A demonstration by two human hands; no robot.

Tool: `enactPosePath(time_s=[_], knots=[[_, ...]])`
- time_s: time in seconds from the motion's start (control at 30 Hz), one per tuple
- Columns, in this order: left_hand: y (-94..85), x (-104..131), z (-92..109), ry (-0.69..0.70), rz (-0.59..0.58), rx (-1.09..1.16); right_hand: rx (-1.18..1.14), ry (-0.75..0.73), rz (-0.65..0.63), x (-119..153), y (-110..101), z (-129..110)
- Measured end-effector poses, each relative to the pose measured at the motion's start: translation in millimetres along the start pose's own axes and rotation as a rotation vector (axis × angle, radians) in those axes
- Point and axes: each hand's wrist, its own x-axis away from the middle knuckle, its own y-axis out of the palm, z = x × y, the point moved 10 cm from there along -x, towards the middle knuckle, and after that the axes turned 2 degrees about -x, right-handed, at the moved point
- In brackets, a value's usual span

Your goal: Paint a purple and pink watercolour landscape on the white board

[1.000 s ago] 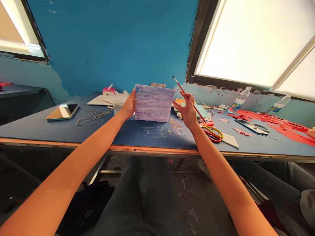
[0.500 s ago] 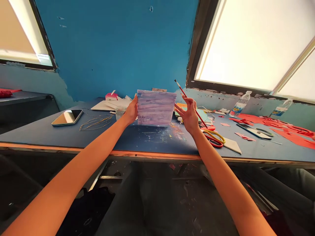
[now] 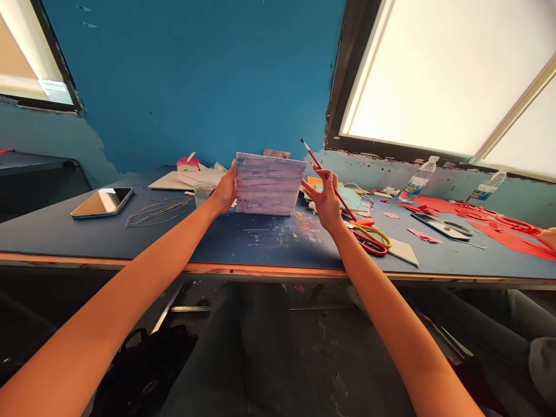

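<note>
A rectangular panel painted in purple and blue streaks [image 3: 271, 185] stands raised above the table, its painted face toward me. My left hand [image 3: 226, 188] grips its left edge, with the fingers partly hidden behind it. A thin paintbrush with a red handle [image 3: 311, 155] slants up and left through the fingers of my right hand [image 3: 326, 200], dark bristles upward. Fingertips of that hand reach the panel's right edge; whether they press on it I cannot tell. Just behind my left hand is a clear glass jar [image 3: 204, 190]. Yellow- and red-handled scissors [image 3: 372, 238] lie beside my right wrist.
A phone [image 3: 103, 202] and loose string [image 3: 158, 213] lie left. Right are another phone [image 3: 438, 226], red paper [image 3: 495, 223], two bottles [image 3: 419, 180] [image 3: 489, 186] and another person's hand [image 3: 548, 237]. A tissue pack [image 3: 188, 165] sits at the back. The table edge [image 3: 260, 270] is near.
The view has shifted slightly, so most things appear further left. The panel looks a little more tilted, right side lower. Another person's hand has come in at the right edge. Both my holds look unchanged.
</note>
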Motion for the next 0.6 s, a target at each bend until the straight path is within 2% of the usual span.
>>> enactPosePath(time_s=[0.1,0.23,0.3,0.4,0.6], knots=[[-1.9,-0.1,2.3,0.029,0.026,-0.018,0.014,-0.037,-0.003,-0.1,-1.2,-3.0],[-5.7,-0.7,-7.9,-0.063,0.039,-0.041,-0.002,-0.053,-0.016,-0.5,1.7,-4.8],[-4.8,-0.9,-5.7,-0.044,0.025,-0.049,-0.015,-0.088,-0.007,-0.4,2.1,-9.1],[-5.5,-0.2,-1.9,-0.018,0.052,-0.057,-0.013,-0.044,-0.016,-0.6,3.9,-5.8],[1.0,0.5,-8.0,-0.055,0.033,-0.045,0.012,-0.085,0.004,-0.3,-0.6,-8.3]])
